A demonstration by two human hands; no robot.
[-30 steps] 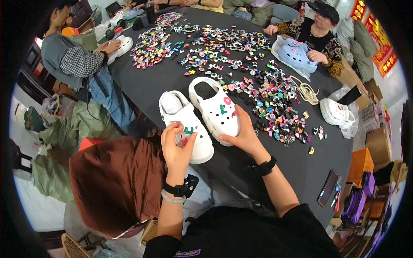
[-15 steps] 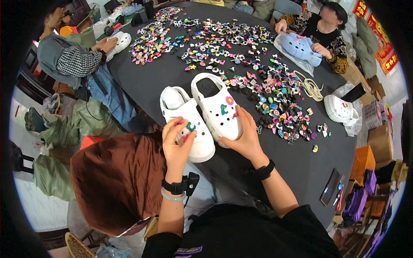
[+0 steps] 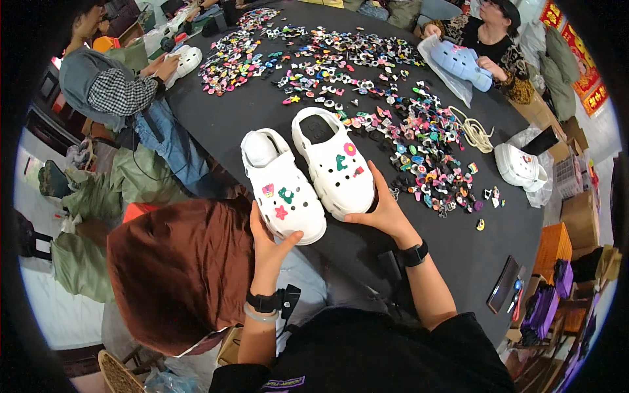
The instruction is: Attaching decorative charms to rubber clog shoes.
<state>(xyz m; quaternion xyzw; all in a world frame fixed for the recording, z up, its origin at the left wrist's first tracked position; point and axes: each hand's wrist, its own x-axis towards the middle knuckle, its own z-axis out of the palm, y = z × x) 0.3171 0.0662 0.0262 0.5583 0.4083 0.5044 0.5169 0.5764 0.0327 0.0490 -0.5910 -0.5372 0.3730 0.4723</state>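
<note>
Two white clogs lie side by side before me, toes toward me. My left hand [image 3: 268, 245] grips the toe of the left clog [image 3: 304, 226], its thumb across the front and the fingers along the outer side. Pink, green and red charms [image 3: 286, 195] sit in that clog's upper. Around the toe of the right clog [image 3: 339, 187] my right hand [image 3: 386, 209] is closed, thumb at the front. A pink flower charm [image 3: 350, 149], a green charm [image 3: 341, 162] and a small red one [image 3: 358, 171] are on it.
Heaps of colourful shoe charms [image 3: 426, 131] cover the dark table [image 3: 223, 124]. A cord [image 3: 475, 131], another white clog [image 3: 519, 164] and a phone [image 3: 503, 285] lie to the right. Two people across the table hold a white clog [image 3: 189, 60] and a blue clog [image 3: 458, 62].
My left hand has slid from the charms on the left clog's upper down to its toe, uncovering them. My right hand has shifted slightly outward, baring the small red charm.
</note>
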